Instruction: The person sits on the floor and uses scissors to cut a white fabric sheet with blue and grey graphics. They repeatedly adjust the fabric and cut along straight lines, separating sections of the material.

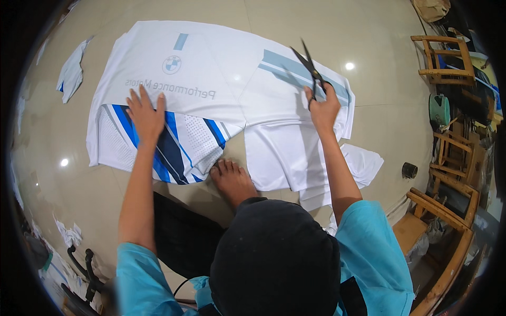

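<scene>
A large piece of white fabric (pixel 221 58) with pale blue stripes and faint printing lies spread on the tiled floor. My left hand (pixel 145 116) rests flat on it, fingers spread, beside a folded-up part (pixel 184 152) showing blue, navy and grey print. In my right hand (pixel 324 108) are black scissors (pixel 311 66), held with the blades parted and pointing up over the striped section on the right. Plain white fabric (pixel 274 158) lies below that hand, with another piece (pixel 363 163) to its right. My bare foot (pixel 234 181) is between the fabric pieces.
Wooden stools (pixel 443 58) and frames (pixel 443 210) line the right side among a green object (pixel 440 108) and a small dark cylinder (pixel 409 170). Fabric scraps (pixel 74 68) lie at the left, near a black chair base (pixel 89 263). A black cloth-covered shape (pixel 274 258) fills the bottom centre.
</scene>
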`<state>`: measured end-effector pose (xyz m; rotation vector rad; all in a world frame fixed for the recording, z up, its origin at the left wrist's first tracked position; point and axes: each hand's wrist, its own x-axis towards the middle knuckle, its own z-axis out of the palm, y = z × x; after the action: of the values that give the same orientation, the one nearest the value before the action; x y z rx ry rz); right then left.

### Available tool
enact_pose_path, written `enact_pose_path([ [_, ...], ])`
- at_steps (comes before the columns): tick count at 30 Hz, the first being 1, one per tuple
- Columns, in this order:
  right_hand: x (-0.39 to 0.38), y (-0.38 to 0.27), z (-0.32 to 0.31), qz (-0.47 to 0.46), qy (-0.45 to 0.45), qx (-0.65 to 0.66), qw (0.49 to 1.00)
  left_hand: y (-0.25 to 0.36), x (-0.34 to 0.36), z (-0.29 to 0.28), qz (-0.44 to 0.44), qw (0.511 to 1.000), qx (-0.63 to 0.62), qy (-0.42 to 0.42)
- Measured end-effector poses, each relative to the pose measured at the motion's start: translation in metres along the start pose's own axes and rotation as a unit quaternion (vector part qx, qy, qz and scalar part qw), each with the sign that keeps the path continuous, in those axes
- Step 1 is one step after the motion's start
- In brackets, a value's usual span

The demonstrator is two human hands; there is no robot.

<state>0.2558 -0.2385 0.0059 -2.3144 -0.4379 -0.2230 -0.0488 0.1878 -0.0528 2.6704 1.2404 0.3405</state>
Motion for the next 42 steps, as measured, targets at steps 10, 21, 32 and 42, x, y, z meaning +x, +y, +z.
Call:
enact_pose_path([
  [10, 0.021, -0.075, 0.102, -0.130, -0.073, 0.061, 0.987, -0.070, 0.124, 0.014, -0.002, 0.997, 0.070, -0.018],
  [21, 0.044, -0.073, 0.156, -0.250, -0.092, 0.025, 0.964, -0.092, 0.160, 0.042, -0.004, 0.997, 0.083, -0.006],
  [32, 0.000, -0.099, 0.063, 0.037, -0.271, 0.032, 0.961, 0.068, 0.010, -0.011, 0.182, 0.966, -0.182, 0.033],
  [42, -0.119, -0.059, -0.043, 0.359, -0.517, 0.260, 0.732, 0.154, -0.117, -0.009, 0.235, 0.941, -0.236, -0.066],
])
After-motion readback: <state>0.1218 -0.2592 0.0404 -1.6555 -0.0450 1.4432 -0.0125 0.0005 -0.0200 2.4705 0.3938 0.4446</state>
